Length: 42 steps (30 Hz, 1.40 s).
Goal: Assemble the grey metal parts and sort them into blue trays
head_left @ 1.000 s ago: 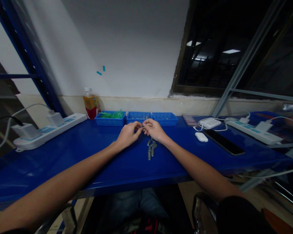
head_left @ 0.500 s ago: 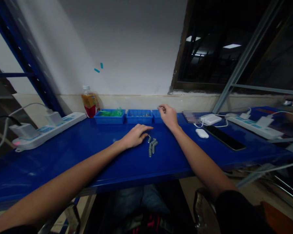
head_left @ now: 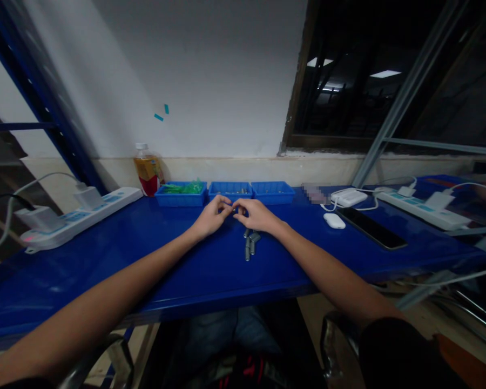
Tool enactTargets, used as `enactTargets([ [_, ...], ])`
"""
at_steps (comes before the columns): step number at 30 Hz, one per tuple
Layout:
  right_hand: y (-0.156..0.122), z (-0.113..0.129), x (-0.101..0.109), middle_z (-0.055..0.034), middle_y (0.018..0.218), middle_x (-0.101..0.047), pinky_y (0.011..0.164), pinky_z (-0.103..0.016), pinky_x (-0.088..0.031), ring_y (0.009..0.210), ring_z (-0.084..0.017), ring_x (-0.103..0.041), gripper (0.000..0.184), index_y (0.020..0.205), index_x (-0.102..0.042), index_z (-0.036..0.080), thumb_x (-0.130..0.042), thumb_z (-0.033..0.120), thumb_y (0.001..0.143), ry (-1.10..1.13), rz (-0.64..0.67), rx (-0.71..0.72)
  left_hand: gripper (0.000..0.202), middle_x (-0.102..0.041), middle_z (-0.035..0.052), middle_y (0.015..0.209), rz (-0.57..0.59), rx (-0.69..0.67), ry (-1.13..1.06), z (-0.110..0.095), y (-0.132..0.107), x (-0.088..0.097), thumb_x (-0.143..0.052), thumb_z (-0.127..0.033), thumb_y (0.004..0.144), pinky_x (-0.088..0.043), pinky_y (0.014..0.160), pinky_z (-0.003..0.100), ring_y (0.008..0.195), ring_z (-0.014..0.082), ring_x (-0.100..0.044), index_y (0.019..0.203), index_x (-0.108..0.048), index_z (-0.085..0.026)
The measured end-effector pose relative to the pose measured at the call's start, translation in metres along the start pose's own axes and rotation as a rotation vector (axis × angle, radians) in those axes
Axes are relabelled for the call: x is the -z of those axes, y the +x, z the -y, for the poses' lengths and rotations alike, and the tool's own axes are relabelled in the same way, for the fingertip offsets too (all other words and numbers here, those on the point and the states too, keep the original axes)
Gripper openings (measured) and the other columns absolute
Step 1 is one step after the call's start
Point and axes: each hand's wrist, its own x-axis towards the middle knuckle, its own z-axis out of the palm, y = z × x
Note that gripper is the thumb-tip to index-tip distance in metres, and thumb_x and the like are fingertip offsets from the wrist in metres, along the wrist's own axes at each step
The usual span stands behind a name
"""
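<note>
My left hand (head_left: 213, 217) and my right hand (head_left: 256, 215) meet fingertip to fingertip just above the blue table (head_left: 178, 259). Both are closed in a pinch around something tiny, too small to make out. Several short grey metal cylinders (head_left: 248, 252) lie in a loose pile beneath and in front of my right hand. Behind the hands stand three blue trays in a row. Green plastic pieces fill the left tray (head_left: 181, 200); small metal parts lie in the middle tray (head_left: 227, 190) and the right tray (head_left: 272, 200).
A drink bottle (head_left: 147, 172) stands by the wall. Power strips lie on the left (head_left: 85, 219) and the right (head_left: 423, 210). On the right are a black phone (head_left: 372, 229), a white earbud case (head_left: 334, 221) and a white charger (head_left: 349, 198) with cables.
My right hand has come back from the right tray, down and left, to meet my left hand. My left hand has shifted slightly left and gone from spread fingers to a pinch.
</note>
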Motion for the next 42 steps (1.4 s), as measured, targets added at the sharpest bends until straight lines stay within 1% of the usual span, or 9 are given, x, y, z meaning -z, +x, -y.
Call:
enactTargets([
  [4,0.001,0.002,0.005,-0.0025,0.078,-0.062,0.070,-0.025,-0.038,0.075,-0.014,-0.054,0.010,0.089,-0.060,0.017,-0.054,0.023,0.085,-0.092,-0.065,0.038,0.023,-0.062,0.0021,0.075,-0.005,0.066,-0.090,-0.007,-0.003,-0.003,-0.051,-0.036,0.082,-0.043,0.067,0.027,0.071,0.0150,-0.058,0.093,-0.048,-0.016],
  [7,0.003,-0.001,0.022,-0.0040,0.079,-0.061,0.073,-0.026,-0.038,0.078,-0.016,-0.054,0.018,0.085,-0.060,0.017,-0.047,0.029,0.089,-0.190,-0.168,0.013,0.026,-0.066,0.0060,0.085,0.046,0.053,0.028,-0.017,-0.009,-0.008,-0.044,-0.038,0.087,-0.044,0.069,0.029,0.077,0.0172,-0.060,0.098,-0.052,-0.015],
  [12,0.007,-0.023,0.049,-0.0124,0.093,-0.063,0.083,-0.035,-0.035,0.092,-0.025,-0.054,0.025,0.099,-0.059,0.014,-0.044,0.031,0.089,-0.472,-0.457,-0.363,0.020,-0.066,0.0054,0.101,0.346,-0.299,0.542,-0.040,-0.008,-0.016,-0.049,-0.028,0.085,-0.037,0.085,0.034,0.096,0.0207,-0.056,0.096,-0.063,-0.020],
  [15,0.005,-0.032,0.050,-0.0160,0.102,-0.063,0.083,-0.039,-0.035,0.097,-0.028,-0.053,0.031,0.111,-0.056,0.012,-0.047,0.029,0.086,-0.535,-0.414,-0.488,0.019,-0.068,0.0032,0.099,0.588,-0.336,0.757,-0.057,0.005,-0.020,-0.053,-0.030,0.082,-0.033,0.084,0.036,0.098,0.0223,-0.056,0.095,-0.066,-0.026],
  [19,-0.001,-0.029,0.042,-0.0079,0.083,-0.065,0.074,-0.030,-0.038,0.082,-0.021,-0.057,0.029,0.108,-0.058,0.015,-0.049,0.031,0.085,-0.369,-0.259,-0.379,0.018,-0.070,0.0024,0.092,0.704,-0.295,0.872,-0.073,0.019,-0.031,-0.054,-0.026,0.078,-0.031,0.081,0.037,0.090,0.0219,-0.059,0.089,-0.068,-0.026],
  [25,-0.003,-0.024,0.031,0.0001,0.069,-0.061,0.063,-0.023,-0.038,0.064,-0.012,-0.054,0.015,0.091,-0.061,0.017,-0.050,0.022,0.082,-0.089,-0.178,-0.199,0.018,-0.068,0.0048,0.081,0.564,-0.290,0.754,-0.052,0.025,-0.032,-0.048,-0.015,0.073,-0.037,0.076,0.034,0.079,0.0192,-0.060,0.077,-0.066,-0.018],
  [31,-0.003,-0.015,0.021,-0.0008,0.078,-0.061,0.068,-0.023,-0.040,0.070,-0.012,-0.055,0.024,0.100,-0.058,0.017,-0.055,0.014,0.077,0.094,-0.113,-0.052,0.022,-0.060,0.0010,0.069,0.148,0.032,0.010,-0.023,0.023,0.005,-0.060,-0.032,0.071,-0.041,0.063,0.025,0.065,0.0133,-0.056,0.082,-0.050,-0.016],
  [36,-0.002,-0.004,0.017,-0.0036,0.087,-0.063,0.073,-0.025,-0.041,0.078,-0.014,-0.056,0.016,0.096,-0.060,0.017,-0.053,0.016,0.082,0.084,-0.104,0.048,0.033,-0.060,-0.0017,0.066,0.158,0.088,-0.261,-0.031,0.015,0.011,-0.067,-0.031,0.068,-0.040,0.065,0.025,0.063,0.0112,-0.055,0.086,-0.043,-0.018],
  [42,-0.001,-0.003,0.026,-0.0052,0.087,-0.063,0.074,-0.025,-0.039,0.081,-0.016,-0.056,0.015,0.090,-0.061,0.018,-0.048,0.025,0.088,-0.039,-0.125,0.065,0.023,-0.059,-0.0003,0.065,0.083,0.049,-0.151,-0.031,0.017,0.002,-0.056,-0.037,0.079,-0.042,0.066,0.027,0.064,0.0128,-0.056,0.084,-0.045,-0.018],
])
